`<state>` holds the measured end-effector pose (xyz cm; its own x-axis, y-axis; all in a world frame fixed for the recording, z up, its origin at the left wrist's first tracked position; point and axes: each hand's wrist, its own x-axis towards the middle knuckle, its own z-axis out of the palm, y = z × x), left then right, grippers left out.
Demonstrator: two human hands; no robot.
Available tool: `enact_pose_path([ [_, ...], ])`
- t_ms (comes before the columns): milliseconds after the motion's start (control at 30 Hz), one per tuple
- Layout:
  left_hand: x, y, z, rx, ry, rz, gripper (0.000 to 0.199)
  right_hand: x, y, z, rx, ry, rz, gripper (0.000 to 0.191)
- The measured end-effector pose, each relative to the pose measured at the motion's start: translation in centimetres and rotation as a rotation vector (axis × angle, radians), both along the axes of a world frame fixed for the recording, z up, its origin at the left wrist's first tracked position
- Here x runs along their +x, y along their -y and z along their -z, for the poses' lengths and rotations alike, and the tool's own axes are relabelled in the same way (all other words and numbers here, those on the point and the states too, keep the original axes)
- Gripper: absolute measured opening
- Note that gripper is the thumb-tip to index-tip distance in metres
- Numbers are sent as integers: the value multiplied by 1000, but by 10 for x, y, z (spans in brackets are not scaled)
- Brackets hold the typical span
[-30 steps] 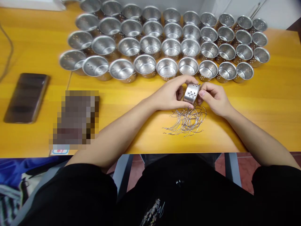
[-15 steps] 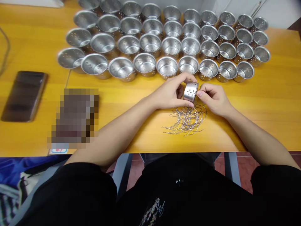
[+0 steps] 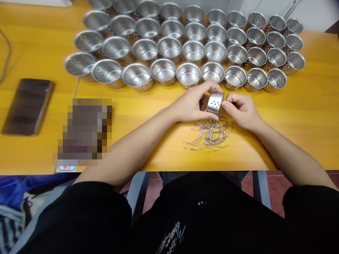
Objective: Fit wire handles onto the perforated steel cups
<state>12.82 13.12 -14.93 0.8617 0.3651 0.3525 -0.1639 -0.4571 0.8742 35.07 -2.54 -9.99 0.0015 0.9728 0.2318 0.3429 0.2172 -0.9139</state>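
One perforated steel cup [image 3: 215, 103] is gripped from both sides by the left hand [image 3: 191, 104] and the right hand [image 3: 242, 111], both closed around it, just above a tangle of thin curved wire hooks [image 3: 210, 134] on a yellow wooden table [image 3: 315, 106]. Rows of matching cups [image 3: 189, 75] stand just beyond the hands. Well left of the left hand lie a dark smartphone [image 3: 28, 107] and a pixelated object [image 3: 86, 130], with a small label [image 3: 65, 168] below it, its writing unreadable.
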Motion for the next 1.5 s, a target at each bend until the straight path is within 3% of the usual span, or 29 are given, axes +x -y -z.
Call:
enact_pose_path([
  [500, 1, -3, 6, 4, 10, 1, 108, 4, 0, -1, -23, -6, -23, 86],
  [767, -1, -4, 9, 1, -2, 12, 110, 9, -2, 10, 3, -112, 1, 84],
  [967, 0, -7, 9, 63, 72, -71, 118, 6, 0, 14, -44, -210, -9, 77],
  [1100, -2, -12, 12, 107, 100, -87, 121, -2, 4, 17, 12, -197, -10, 74],
  [1333, 3, -11, 16, 224, 176, -90, 118, -4, 6, 15, 32, -144, 61, 76],
  [1500, 5, -8, 10, 247, 164, -102, 98, -1, 6, 15, 101, -73, 29, 67],
])
